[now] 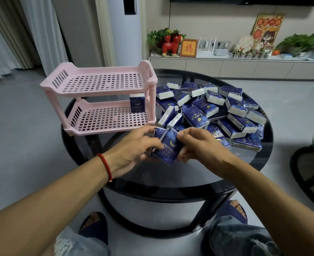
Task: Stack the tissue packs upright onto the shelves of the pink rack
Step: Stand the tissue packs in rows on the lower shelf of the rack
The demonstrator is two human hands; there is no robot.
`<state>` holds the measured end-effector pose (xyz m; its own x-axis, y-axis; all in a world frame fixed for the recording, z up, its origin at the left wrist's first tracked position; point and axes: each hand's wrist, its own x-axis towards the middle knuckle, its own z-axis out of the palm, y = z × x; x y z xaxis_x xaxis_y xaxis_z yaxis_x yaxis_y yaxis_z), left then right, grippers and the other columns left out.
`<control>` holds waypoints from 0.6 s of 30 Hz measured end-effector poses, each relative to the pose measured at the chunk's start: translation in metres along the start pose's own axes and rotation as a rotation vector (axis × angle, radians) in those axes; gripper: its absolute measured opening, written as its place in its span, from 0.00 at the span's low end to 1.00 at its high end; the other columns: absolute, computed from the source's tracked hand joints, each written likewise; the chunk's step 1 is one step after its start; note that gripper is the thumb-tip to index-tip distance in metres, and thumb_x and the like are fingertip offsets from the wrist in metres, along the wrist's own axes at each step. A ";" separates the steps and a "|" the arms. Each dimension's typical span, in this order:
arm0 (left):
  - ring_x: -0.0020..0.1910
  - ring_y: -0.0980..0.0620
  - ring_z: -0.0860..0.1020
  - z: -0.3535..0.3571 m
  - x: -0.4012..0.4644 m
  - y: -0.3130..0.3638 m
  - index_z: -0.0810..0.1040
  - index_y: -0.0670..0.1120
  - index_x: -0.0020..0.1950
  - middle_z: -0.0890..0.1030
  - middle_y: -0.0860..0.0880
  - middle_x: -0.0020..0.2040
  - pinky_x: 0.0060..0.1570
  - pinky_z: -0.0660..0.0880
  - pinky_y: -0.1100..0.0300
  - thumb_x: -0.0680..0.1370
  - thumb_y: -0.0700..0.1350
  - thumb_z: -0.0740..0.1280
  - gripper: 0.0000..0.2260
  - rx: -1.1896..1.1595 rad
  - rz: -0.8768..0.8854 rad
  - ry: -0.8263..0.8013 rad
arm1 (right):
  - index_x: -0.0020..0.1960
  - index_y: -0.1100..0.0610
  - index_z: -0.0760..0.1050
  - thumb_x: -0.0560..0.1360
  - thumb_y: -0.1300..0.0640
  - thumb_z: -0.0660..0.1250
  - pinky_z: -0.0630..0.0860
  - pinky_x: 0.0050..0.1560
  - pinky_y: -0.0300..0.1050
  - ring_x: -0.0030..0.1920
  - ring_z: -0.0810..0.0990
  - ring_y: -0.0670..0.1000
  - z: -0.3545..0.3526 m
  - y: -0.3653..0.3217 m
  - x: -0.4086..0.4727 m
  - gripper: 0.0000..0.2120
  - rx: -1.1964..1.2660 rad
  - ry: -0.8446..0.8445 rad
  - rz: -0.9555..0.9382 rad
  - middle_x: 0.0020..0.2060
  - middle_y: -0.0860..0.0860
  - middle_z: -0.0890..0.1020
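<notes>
Heap of tissue packs [219, 109] beside pink rack [100, 97], near hands [168, 145]

Both forearms reaching forward, left hand [134, 146] and right hand [198, 145] curled (fingertips nearly meeting), gripping

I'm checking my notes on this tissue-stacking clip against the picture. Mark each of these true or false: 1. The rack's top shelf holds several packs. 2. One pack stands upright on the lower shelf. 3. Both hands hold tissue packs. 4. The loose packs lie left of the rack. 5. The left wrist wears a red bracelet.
1. False. The top shelf of the pink rack holds no packs.
2. True. One upright pack stands at the right end of the lower shelf.
3. True. The left hand and right hand hold the packs together.
4. False. The pile of loose packs lies right of the rack.
5. True. The red bracelet is on the left wrist.
</notes>
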<state>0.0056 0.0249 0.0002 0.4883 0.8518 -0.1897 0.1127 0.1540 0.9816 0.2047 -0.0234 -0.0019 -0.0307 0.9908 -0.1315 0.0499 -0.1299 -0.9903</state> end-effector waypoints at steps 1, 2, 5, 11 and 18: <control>0.51 0.48 0.85 -0.002 -0.002 -0.001 0.78 0.44 0.62 0.86 0.45 0.53 0.52 0.82 0.53 0.71 0.35 0.73 0.20 0.034 0.010 -0.009 | 0.54 0.64 0.72 0.83 0.57 0.65 0.77 0.34 0.44 0.32 0.80 0.57 0.003 0.001 0.002 0.09 -0.041 0.021 -0.037 0.36 0.63 0.80; 0.54 0.47 0.85 -0.005 -0.002 -0.003 0.78 0.46 0.62 0.86 0.45 0.54 0.57 0.82 0.51 0.70 0.36 0.76 0.22 0.100 0.037 0.009 | 0.55 0.64 0.72 0.82 0.57 0.67 0.78 0.36 0.48 0.33 0.81 0.58 0.006 0.003 0.004 0.10 -0.083 0.046 -0.077 0.36 0.62 0.82; 0.56 0.46 0.85 -0.013 0.000 -0.006 0.77 0.48 0.62 0.86 0.45 0.55 0.58 0.82 0.50 0.70 0.31 0.77 0.25 0.241 0.132 0.095 | 0.60 0.57 0.73 0.78 0.53 0.72 0.83 0.42 0.57 0.37 0.85 0.60 0.014 0.006 0.009 0.15 -0.268 0.112 -0.221 0.43 0.58 0.84; 0.61 0.50 0.82 -0.038 0.005 -0.014 0.72 0.51 0.68 0.82 0.46 0.62 0.64 0.79 0.50 0.72 0.31 0.75 0.29 0.329 0.211 0.018 | 0.71 0.47 0.74 0.71 0.56 0.80 0.83 0.46 0.52 0.39 0.83 0.54 0.025 0.003 0.025 0.31 -0.549 0.053 -0.325 0.50 0.51 0.83; 0.64 0.56 0.80 -0.056 0.007 -0.022 0.74 0.62 0.64 0.82 0.55 0.62 0.68 0.76 0.47 0.67 0.45 0.80 0.29 0.484 0.225 0.050 | 0.70 0.48 0.76 0.70 0.54 0.80 0.76 0.45 0.30 0.40 0.81 0.41 0.038 0.003 0.041 0.30 -0.787 0.062 -0.383 0.41 0.48 0.84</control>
<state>-0.0423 0.0552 -0.0216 0.5057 0.8619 0.0374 0.4018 -0.2736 0.8739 0.1653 0.0151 -0.0119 -0.1334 0.9642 0.2293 0.7221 0.2530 -0.6438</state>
